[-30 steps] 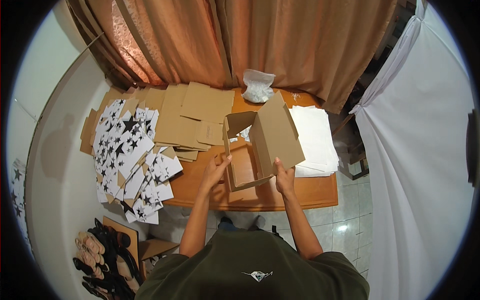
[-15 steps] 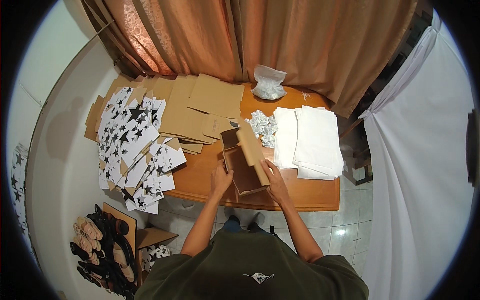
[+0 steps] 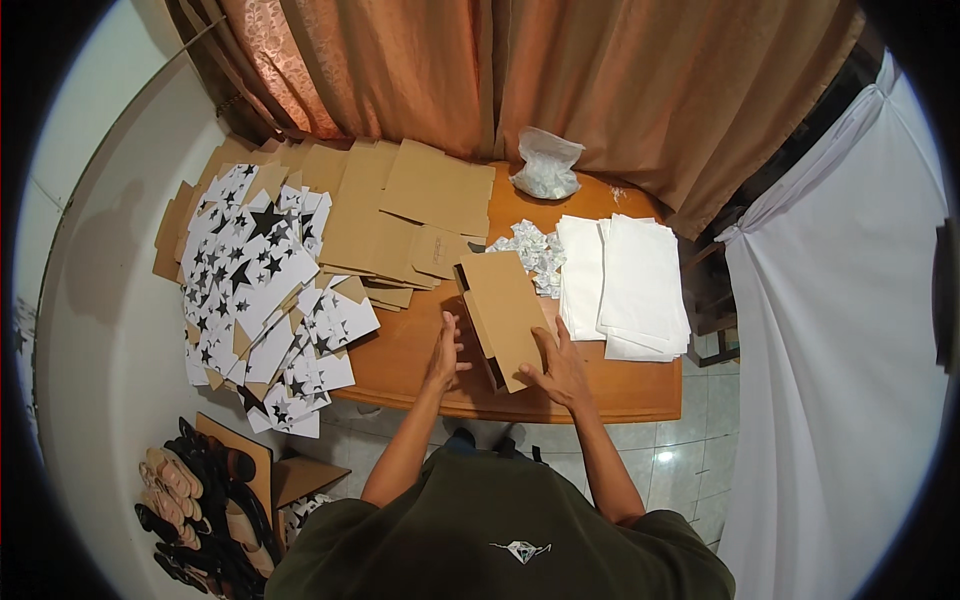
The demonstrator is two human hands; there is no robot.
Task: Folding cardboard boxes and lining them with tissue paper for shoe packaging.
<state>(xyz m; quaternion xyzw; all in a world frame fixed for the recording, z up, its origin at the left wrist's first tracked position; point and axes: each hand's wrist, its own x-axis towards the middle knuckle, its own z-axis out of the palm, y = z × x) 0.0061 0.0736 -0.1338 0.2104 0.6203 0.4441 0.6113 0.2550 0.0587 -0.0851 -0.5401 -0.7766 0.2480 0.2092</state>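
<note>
Far left, off the table's left edge, I saw a rack of shoes (image 3: 195, 510) on the floor, partly lost in the dark rim of the view. Over the table's left end lay a spread of star-printed flat sheets (image 3: 255, 290), and beside them a stack of plain brown cardboard blanks (image 3: 400, 215) reaching to the back edge.

Near the front edge, about the middle, stood the cardboard box (image 3: 505, 315), folded up with its lid down, or nearly so; to my eye this one box looked close to finished, while the many flat blanks suggested most of the pile was left. My left hand (image 3: 445, 350) was open, fingers straight, just beside the box's left wall, and I could not tell if it touched. My right hand (image 3: 560, 368) was spread flat against the box's near right corner, pressing rather than clamping.

Right of the box lay a small heap of white sachets (image 3: 535, 255), then stacked white sheets (image 3: 630, 285) toward the right edge, with a clear plastic bag (image 3: 547, 165) at the back edge.

The box's inside was hidden, and the sachets were too small to identify.
</note>
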